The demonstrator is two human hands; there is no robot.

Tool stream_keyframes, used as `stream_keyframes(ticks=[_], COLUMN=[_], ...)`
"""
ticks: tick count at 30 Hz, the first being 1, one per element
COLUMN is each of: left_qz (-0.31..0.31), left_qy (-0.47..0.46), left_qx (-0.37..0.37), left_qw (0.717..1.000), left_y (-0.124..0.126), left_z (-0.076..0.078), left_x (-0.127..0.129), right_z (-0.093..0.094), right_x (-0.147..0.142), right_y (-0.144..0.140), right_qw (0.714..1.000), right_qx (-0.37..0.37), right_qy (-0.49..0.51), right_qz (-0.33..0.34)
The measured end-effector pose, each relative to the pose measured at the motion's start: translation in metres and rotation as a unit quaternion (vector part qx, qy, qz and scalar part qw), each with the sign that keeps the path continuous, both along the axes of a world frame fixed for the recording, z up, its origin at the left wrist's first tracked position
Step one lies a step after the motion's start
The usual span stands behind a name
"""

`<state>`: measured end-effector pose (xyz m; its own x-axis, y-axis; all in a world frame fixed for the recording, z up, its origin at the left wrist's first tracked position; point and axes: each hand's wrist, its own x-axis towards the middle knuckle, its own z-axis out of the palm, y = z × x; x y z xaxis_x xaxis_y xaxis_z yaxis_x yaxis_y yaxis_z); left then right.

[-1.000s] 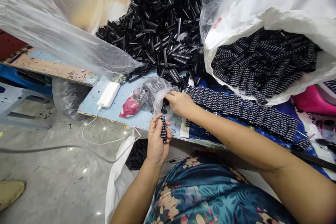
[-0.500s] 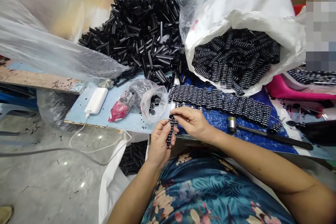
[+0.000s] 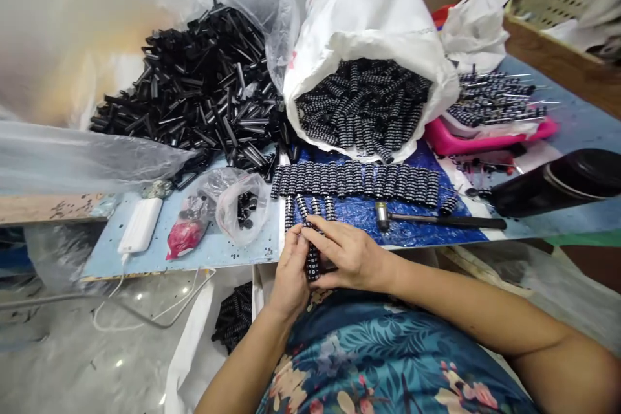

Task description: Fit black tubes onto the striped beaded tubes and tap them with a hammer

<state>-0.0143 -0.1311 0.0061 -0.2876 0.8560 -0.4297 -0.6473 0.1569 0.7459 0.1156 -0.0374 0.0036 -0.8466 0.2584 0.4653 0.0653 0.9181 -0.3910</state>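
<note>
Between my two hands, close to the table's front edge, is a black cylinder of lettered rings (image 3: 313, 266) with white characters. My left hand (image 3: 291, 266) is closed round its left side. From the right, my right hand (image 3: 350, 253) curls over its top and side, fingers on the cylinder; part of it is hidden beneath them. Just beyond my hands lies a row of similar lettered cylinders (image 3: 359, 181), side by side on a blue plastic sheet (image 3: 356, 212), with several more below its left end. A small hammer (image 3: 427, 218) lies right of my right hand.
Behind the row, a white sack (image 3: 369, 0) spills lettered cylinders. Black tubes (image 3: 194, 90) are heaped at the back left. A small bag of black caps (image 3: 242, 207), a white power bank (image 3: 140, 226) with cable, a pink tray (image 3: 490, 139) and a black bottle (image 3: 557, 181) surround the workspace.
The view has swung to the right, showing more of the table's right side. My right hand has gone from a fingertip pinch at the cylinder's top to wrapping over its side.
</note>
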Motion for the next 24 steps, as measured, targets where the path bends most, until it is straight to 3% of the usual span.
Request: stream_keyframes(ticks=[3, 7, 13, 17, 19, 22, 24], left_qz=[-0.045, -0.046, -0.114, -0.121, -0.129, -0.139, -0.144], left_qy=[0.093, 0.195, 0.182, 0.174, 0.174, 0.172, 0.168], left_qx=[-0.012, -0.018, -0.042, -0.07, -0.078, -0.078, -0.07], left_qw=[0.995, 0.98, 0.976, 0.975, 0.973, 0.972, 0.973], left_y=[0.002, 0.005, 0.01, 0.009, 0.009, 0.013, 0.019], left_z=[-0.002, -0.002, 0.005, 0.006, 0.004, 0.001, 0.002], left_x=[0.003, 0.005, 0.021, 0.021, 0.018, 0.017, 0.022], right_z=[-0.003, -0.006, -0.004, 0.002, 0.008, 0.013, 0.008], right_x=[0.027, 0.054, 0.047, 0.072, 0.104, 0.16, 0.188], right_y=[0.009, 0.033, 0.053, 0.058, 0.061, 0.071, 0.078], right_qw=[0.999, 0.988, 0.971, 0.979, 0.976, 0.908, 0.875], right_qx=[-0.024, -0.01, 0.009, 0.044, 0.032, 0.019, 0.002], right_qy=[0.003, -0.104, -0.212, -0.16, -0.102, -0.084, -0.144], right_qz=[-0.034, -0.117, -0.109, -0.119, -0.192, -0.41, -0.461])
